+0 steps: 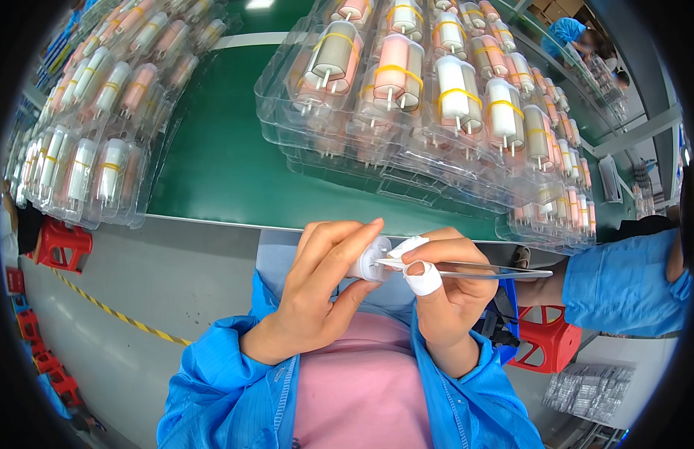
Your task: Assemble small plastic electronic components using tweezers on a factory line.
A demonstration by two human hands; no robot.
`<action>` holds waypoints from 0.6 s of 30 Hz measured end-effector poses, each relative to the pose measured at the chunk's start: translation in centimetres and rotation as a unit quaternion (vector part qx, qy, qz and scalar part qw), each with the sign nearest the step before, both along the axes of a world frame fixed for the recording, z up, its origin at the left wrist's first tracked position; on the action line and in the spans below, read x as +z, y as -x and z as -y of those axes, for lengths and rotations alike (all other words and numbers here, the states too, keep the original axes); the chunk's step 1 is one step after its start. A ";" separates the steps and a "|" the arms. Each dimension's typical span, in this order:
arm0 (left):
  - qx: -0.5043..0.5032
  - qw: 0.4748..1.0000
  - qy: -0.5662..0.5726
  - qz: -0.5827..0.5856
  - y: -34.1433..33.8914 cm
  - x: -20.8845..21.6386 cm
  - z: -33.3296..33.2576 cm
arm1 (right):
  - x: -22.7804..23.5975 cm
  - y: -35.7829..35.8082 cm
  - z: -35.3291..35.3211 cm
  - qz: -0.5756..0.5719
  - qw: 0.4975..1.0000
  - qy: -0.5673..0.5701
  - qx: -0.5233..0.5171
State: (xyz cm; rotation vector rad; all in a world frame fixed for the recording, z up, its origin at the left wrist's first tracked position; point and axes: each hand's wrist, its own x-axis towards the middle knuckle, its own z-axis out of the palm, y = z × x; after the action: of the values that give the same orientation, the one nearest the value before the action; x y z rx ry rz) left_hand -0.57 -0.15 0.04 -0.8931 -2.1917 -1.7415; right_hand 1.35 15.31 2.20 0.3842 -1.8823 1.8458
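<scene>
My left hand [309, 295] grips a small white cylindrical part [367, 266] between thumb and fingers, its end face turned toward my right hand. Long metal tweezers [511, 272] are held in my right hand [457, 303], and their pointed tips reach the end face of the white part. Whether the tips pinch anything there is too small to tell. White wrappings [423, 280] cover the thumb and a fingertip of my right hand. Both hands are in front of my body, just off the near edge of the green table [212, 165].
Stacked clear plastic trays [287, 123] hold pink, white and grey cylinders in yellow bands. Similar trays [85, 202] stand on the left. A person in blue [624, 284] is close on my right, near a red stool [545, 337]. Another red stool [65, 245] is at left.
</scene>
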 end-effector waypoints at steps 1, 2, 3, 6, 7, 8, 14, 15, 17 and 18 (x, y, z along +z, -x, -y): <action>-0.001 1.000 0.000 -0.002 0.0 0.0 0.0 | 0.0 0.0 0.0 0.001 1.000 -0.003 -0.002; 0.000 1.000 0.001 -0.003 0.0 0.0 0.0 | 0.0 0.0 0.0 0.003 1.000 -0.007 -0.003; 0.001 1.000 0.002 -0.005 0.0 0.0 0.0 | 0.1 0.0 0.1 0.004 1.000 -0.010 -0.004; 0.005 1.000 0.001 0.000 0.0 -0.1 0.1 | 0.0 0.0 0.2 -0.005 0.999 -0.040 -0.012; 0.006 1.000 0.001 0.003 -0.1 -0.1 0.1 | 0.0 0.0 0.2 -0.013 0.998 -0.064 -0.013; 0.006 1.000 0.007 -0.006 0.0 -0.2 0.1 | 0.1 0.1 0.1 -0.020 0.996 -0.088 -0.015; 0.004 0.999 0.030 -0.036 0.3 0.0 0.1 | 0.4 0.3 0.1 -0.015 0.995 -0.094 -0.015; 0.005 0.998 0.042 -0.049 0.4 0.0 0.1 | 0.4 0.3 0.1 -0.011 0.996 -0.088 -0.016; 0.007 0.995 0.060 -0.076 0.5 -0.2 0.1 | 1.0 0.4 0.0 0.015 0.994 -0.109 -0.009; 0.008 0.994 0.067 -0.088 0.6 -0.4 0.1 | 1.4 0.5 -0.1 0.028 0.992 -0.119 -0.005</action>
State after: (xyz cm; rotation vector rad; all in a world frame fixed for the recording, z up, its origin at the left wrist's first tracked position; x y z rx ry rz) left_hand -1.16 -0.30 -0.35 -1.0141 -2.2124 -1.4601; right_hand 0.82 15.43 3.58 0.4048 -2.1474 1.6452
